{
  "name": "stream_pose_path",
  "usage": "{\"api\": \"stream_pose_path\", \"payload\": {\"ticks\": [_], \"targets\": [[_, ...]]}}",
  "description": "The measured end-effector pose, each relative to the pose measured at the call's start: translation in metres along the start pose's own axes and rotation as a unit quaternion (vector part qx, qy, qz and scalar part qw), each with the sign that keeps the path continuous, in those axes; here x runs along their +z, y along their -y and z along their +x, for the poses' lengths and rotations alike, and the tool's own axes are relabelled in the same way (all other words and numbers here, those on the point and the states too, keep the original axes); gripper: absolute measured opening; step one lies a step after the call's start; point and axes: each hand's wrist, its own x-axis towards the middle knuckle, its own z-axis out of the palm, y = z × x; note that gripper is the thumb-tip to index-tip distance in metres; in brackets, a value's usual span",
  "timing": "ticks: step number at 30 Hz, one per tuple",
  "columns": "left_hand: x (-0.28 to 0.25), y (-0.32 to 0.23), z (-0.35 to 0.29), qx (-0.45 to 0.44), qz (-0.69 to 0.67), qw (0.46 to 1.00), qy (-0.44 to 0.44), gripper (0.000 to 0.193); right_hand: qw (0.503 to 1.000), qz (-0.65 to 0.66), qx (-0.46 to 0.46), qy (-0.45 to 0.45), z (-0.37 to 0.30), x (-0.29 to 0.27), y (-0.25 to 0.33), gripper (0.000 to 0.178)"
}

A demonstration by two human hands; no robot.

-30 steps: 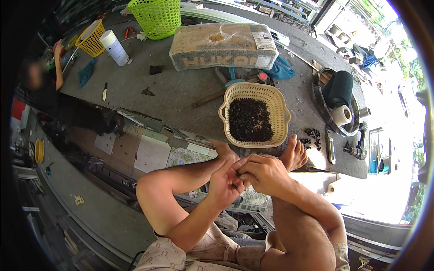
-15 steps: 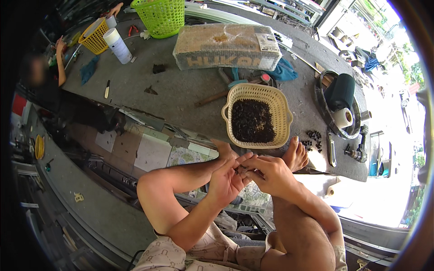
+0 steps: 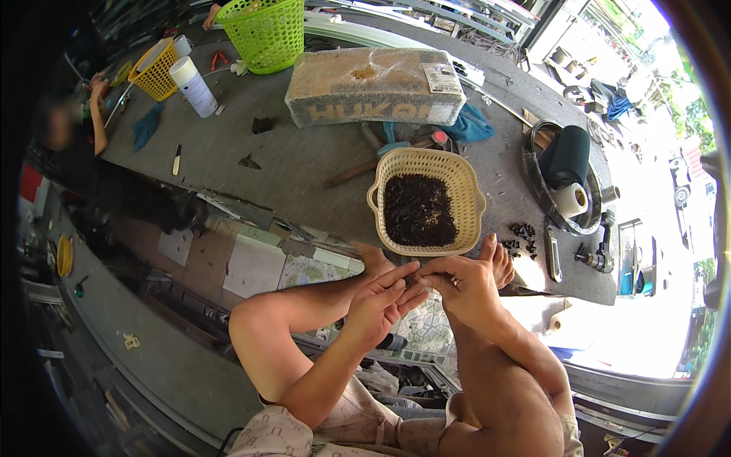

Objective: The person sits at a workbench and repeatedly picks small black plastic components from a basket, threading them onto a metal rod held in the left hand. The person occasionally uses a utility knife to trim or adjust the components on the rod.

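Observation:
My left hand and my right hand meet above my legs, just in front of a cream plastic basket. A small dark piece shows between their fingertips, too small to name. The left thumb presses against its fingers, and the right thumb and forefinger pinch at the same spot. Many small black pieces cover the basket's floor. A loose pile of small black parts lies on the bench beside my right foot.
On the grey bench stand a wrapped carton, a green basket, a yellow basket and a spray can. A hammer, a utility knife and a power drill lie there. Another person is at far left.
The left fingers have closed in more and the palm has turned away from view. The right hand stays pinched close to the left fingertips. The view has shifted slightly.

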Motion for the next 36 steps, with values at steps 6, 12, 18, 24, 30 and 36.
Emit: {"api": "stream_pose_path", "payload": {"ticks": [6,12,18,24,30,36], "targets": [[-0.005,-0.004,-0.002,-0.012,0.018,1.000,-0.010,0.032,0.999,0.018,0.035,0.008,0.001,-0.004,0.004,0.013],[-0.008,0.000,-0.002,-0.007,0.006,0.999,-0.040,0.023,0.996,0.042,0.078,0.019,-0.001,-0.003,0.000,0.013],[-0.006,0.006,-0.003,0.020,0.049,0.995,-0.086,0.019,0.995,0.061,0.078,0.029,-0.001,-0.002,-0.002,0.014],[-0.005,0.007,-0.004,0.032,0.054,0.994,-0.094,0.015,0.984,0.089,0.139,0.067,-0.002,-0.003,0.004,0.014],[-0.004,0.007,-0.003,0.046,0.061,0.993,-0.095,0.012,0.985,0.089,0.131,0.075,-0.002,-0.003,0.008,0.015],[-0.001,0.010,-0.005,0.075,0.086,0.988,-0.107,0.011,0.986,0.107,0.102,0.073,-0.004,-0.004,0.005,0.015]]}}
